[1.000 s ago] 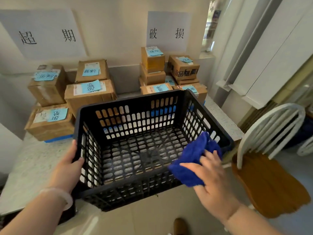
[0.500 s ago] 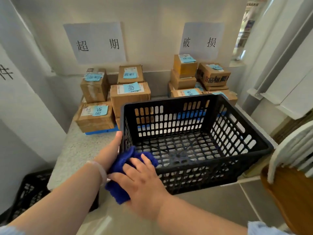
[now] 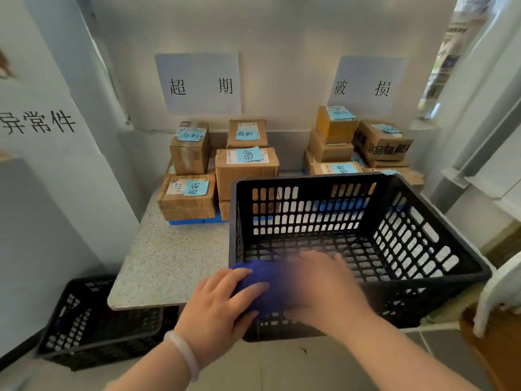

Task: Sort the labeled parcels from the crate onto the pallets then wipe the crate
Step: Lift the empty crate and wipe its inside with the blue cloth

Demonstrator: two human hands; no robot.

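The black slotted crate [image 3: 366,179] stands on the speckled table [image 3: 169,263] with nothing inside it. A blue cloth [image 3: 265,294] lies over its near-left corner. My left hand [image 3: 217,306] grips that corner, with its thumb against the cloth. My right hand [image 3: 321,283], blurred by motion, holds the cloth against the near rim. Labeled cardboard parcels sit behind the crate in two stacks, a left stack [image 3: 245,170] on a blue pallet [image 3: 194,221] and a right stack [image 3: 335,128].
A second black crate [image 3: 93,320] sits on the floor left of the table. A white-backed wooden chair [image 3: 496,306] stands close at the right. Paper signs hang on the wall [image 3: 197,83] above each stack. A wall panel closes off the left side.
My right hand carried the cloth from the crate's right rim across to the near-left corner and now moves it along the near rim. My view has shifted left.
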